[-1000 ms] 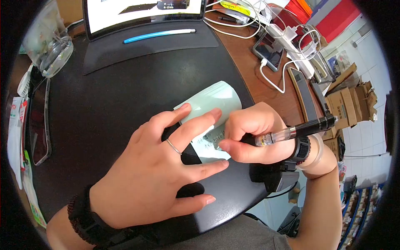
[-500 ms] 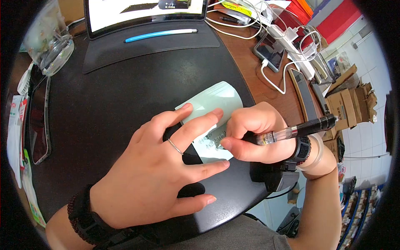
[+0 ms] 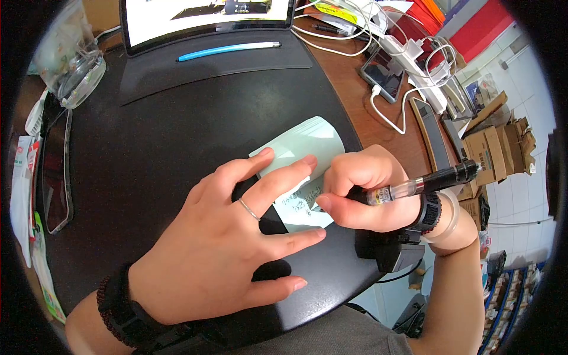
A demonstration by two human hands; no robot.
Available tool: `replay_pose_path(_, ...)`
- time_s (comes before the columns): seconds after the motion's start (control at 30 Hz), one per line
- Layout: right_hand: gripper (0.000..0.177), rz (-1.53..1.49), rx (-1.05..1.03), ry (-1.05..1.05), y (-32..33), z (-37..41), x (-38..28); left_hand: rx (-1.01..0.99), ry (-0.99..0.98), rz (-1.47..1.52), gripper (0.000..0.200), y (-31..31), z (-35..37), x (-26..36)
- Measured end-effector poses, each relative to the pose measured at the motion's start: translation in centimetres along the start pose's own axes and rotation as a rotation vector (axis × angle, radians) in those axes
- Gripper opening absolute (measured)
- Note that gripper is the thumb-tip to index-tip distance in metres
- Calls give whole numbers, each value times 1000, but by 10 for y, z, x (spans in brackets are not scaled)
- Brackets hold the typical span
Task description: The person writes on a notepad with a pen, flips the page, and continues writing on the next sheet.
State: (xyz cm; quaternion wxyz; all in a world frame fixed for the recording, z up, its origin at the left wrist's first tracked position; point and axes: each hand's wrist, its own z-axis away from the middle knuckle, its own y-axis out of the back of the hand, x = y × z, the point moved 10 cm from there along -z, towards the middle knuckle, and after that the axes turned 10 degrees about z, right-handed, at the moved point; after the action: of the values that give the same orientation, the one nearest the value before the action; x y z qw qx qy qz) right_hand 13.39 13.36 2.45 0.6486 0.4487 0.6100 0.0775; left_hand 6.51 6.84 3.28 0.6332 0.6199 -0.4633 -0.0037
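A pale green notepad (image 3: 305, 145) lies on the black desk mat, its upper pages curling up. Small dark handwriting covers part of the lower page. My left hand (image 3: 228, 231) is spread across the pad's left side, two fingertips on the curled pages and the others reaching over the lower edge and the mat. In my right hand (image 3: 364, 186) a pen (image 3: 423, 182) with a clear and black barrel is pinched, leaning back to the right. The hand rests on the pad's right edge beside the writing; the pen tip is hidden by the fingers.
A tablet (image 3: 207, 21) stands at the back, with a blue and white stylus (image 3: 228, 51) before it. Right of it are a phone (image 3: 383, 74), a power strip (image 3: 420, 74) and tangled white cables. Another phone (image 3: 56, 171) and a clear container (image 3: 74, 65) sit at left.
My right hand and the pen have shifted very slightly to the right over the page. My left hand stays in place on the pad.
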Motion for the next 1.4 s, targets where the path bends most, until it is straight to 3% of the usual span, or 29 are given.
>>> replay_pose_path(0.63,28,-5,-31,-10,-1,2,0,-16,4,-4,43,0,0,0)
replay_pose_path(0.73,27,-7,41,-17,4,1,1,-22,9,-4,43,0,0,0)
replay_pose_path(1.33,26,13,-95,-51,-2,2,3,-9,6,-7,42,1,0,0)
replay_pose_path(1.4,27,24,48,-41,6,3,4,-8,2,-7,42,1,0,0)
